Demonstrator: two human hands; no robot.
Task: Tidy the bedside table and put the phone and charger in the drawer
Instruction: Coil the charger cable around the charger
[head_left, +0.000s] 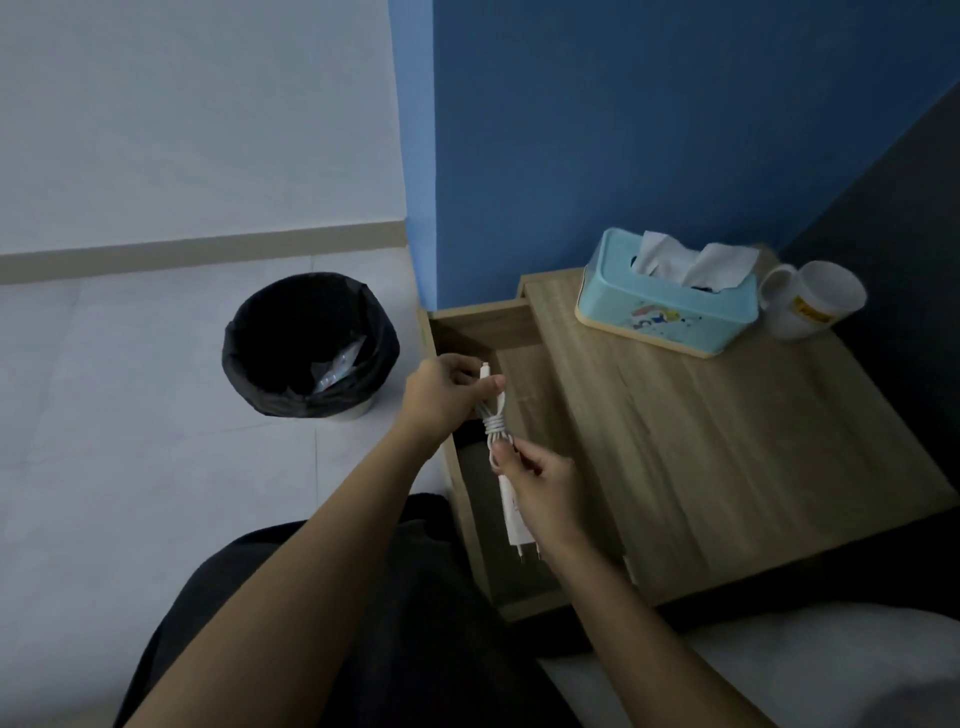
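Charger (511, 499) held above open drawer (524, 415), both hands on it. Left hand (441, 397) pinches upper cable end, connector tip showing by thumb. Right hand (540, 488) grips coiled cable where it meets white adapter body. Long axis near vertical in view: connector end points toward far drawer corner, prongs toward person. Drawer cavity directly beneath; right hand nearer to it. Phone not discernible. Bedside table (727, 441) top carries tissue box (670, 301) and mug (815, 299).

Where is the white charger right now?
The white charger is held in both hands over the open drawer: the left hand pinches its coiled cable, the right hand holds the plug end.
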